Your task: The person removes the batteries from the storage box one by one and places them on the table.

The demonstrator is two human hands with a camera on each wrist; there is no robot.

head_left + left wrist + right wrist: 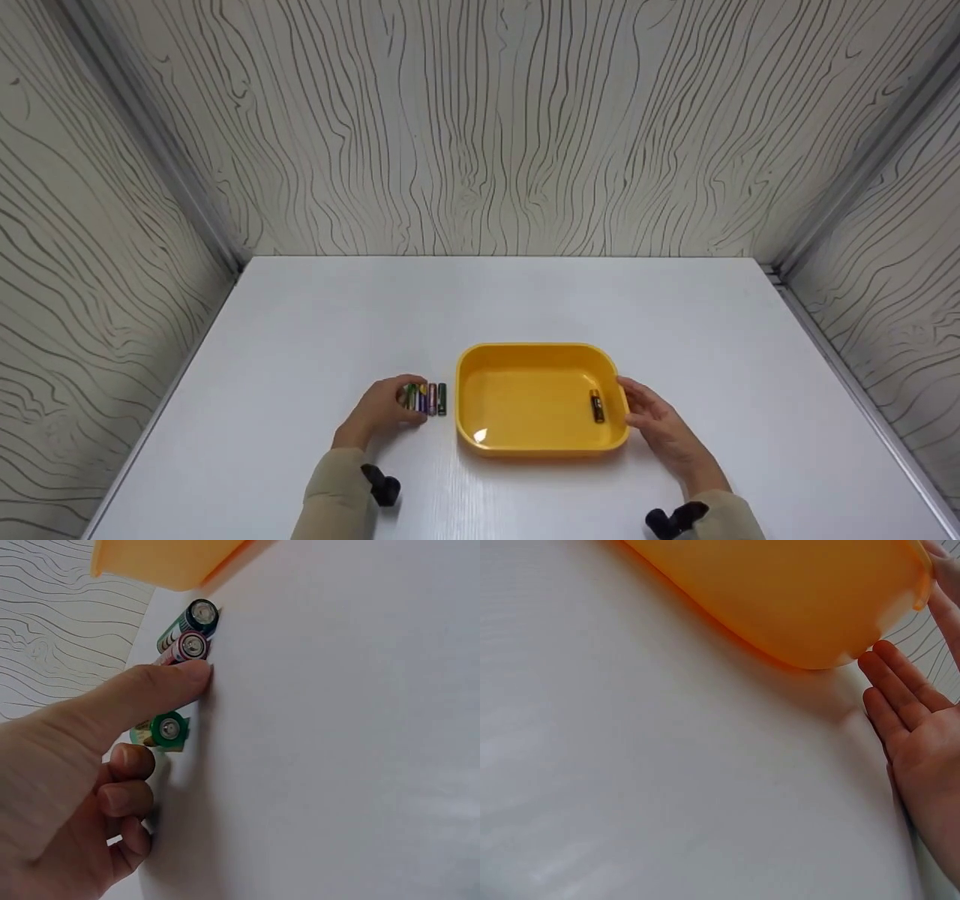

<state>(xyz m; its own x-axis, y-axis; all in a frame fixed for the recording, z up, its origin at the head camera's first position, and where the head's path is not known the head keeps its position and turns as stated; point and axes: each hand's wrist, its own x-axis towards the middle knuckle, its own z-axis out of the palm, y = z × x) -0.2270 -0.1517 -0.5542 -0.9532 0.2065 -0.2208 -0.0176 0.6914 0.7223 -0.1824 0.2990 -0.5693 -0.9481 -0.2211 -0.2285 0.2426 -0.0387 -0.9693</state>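
A short row of batteries lies to the left of a yellow tray point(540, 453). My left hand point(385, 405) reaches over the row and pinches a purple-and-yellow battery point(422, 401) end to end, thumb on the near end. In the left wrist view the thumb hides that battery. A green battery point(169, 728) lies beside it under the hand. On the tray side are a pink battery point(192, 646) and a dark green battery point(202, 613). My right hand point(660, 424) touches the tray's right rim, its fingers fairly straight along the outer wall.
Inside the tray, near its right wall, lies a black battery point(597, 406) with a gold end. The white table point(337, 315) meets wood-grain panels point(480, 150) at the back and both sides.
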